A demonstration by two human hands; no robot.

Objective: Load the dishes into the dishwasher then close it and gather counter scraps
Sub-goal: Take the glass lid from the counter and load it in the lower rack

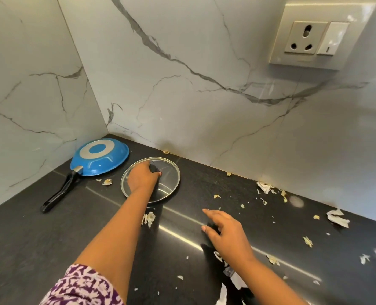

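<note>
A round glass lid [169, 183] with a black knob lies on the dark counter [50, 238] near the back wall. My left hand [143, 178] is over it, fingers curled round the knob. An upturned blue frying pan [100, 156] with a black handle sits in the back left corner, apart from the lid. My right hand [224, 231] hovers low over the counter's middle, fingers spread and holding nothing. Garlic-skin and paper scraps [265, 187] lie scattered on the right side of the counter; another clump of scraps [149, 219] lies just below the lid.
Marble-look walls close the counter at the back and left. A wall socket and switch [316, 37] sit high on the right. Larger torn paper pieces [338, 217] lie near the right wall. The dishwasher is out of view.
</note>
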